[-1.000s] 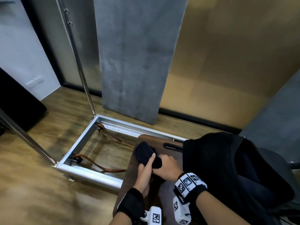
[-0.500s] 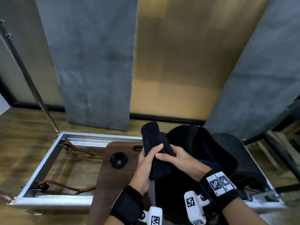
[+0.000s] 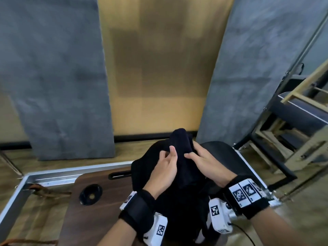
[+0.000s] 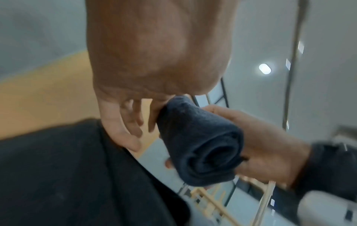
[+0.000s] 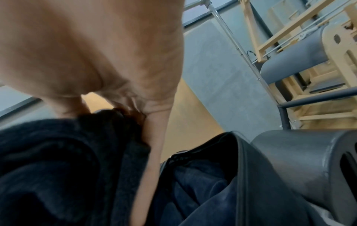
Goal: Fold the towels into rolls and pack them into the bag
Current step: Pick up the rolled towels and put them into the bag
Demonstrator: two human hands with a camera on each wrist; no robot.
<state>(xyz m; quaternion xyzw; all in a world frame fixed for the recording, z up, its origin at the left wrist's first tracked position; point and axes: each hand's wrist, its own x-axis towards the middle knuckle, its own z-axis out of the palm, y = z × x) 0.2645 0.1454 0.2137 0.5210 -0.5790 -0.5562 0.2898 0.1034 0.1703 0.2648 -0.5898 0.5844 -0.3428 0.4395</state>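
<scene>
A rolled dark navy towel (image 3: 182, 144) is held upright over the black bag (image 3: 142, 167), near the middle of the head view. My left hand (image 3: 168, 153) grips its left side, thumb and fingers curled on the cloth. On the other side my right hand (image 3: 191, 153) grips it too. In the left wrist view the roll's spiral end (image 4: 204, 152) shows between both hands. The right wrist view shows the bag's unzipped mouth (image 5: 239, 152) just under the roll, with dark blue cloth (image 5: 203, 191) lying inside.
A brown wooden board (image 3: 110, 201) with a black round knob (image 3: 90, 191) lies left of the bag inside a metal floor frame (image 3: 53, 174). Grey mats (image 3: 58, 77) lean on the wall. Wood-and-grey equipment (image 3: 292, 130) stands at the right, and a black rounded pad (image 3: 223, 157) behind the bag.
Both hands lifted the rolled towel off the wooden board and carried it to the right, over the bag. The head view swung right with it.
</scene>
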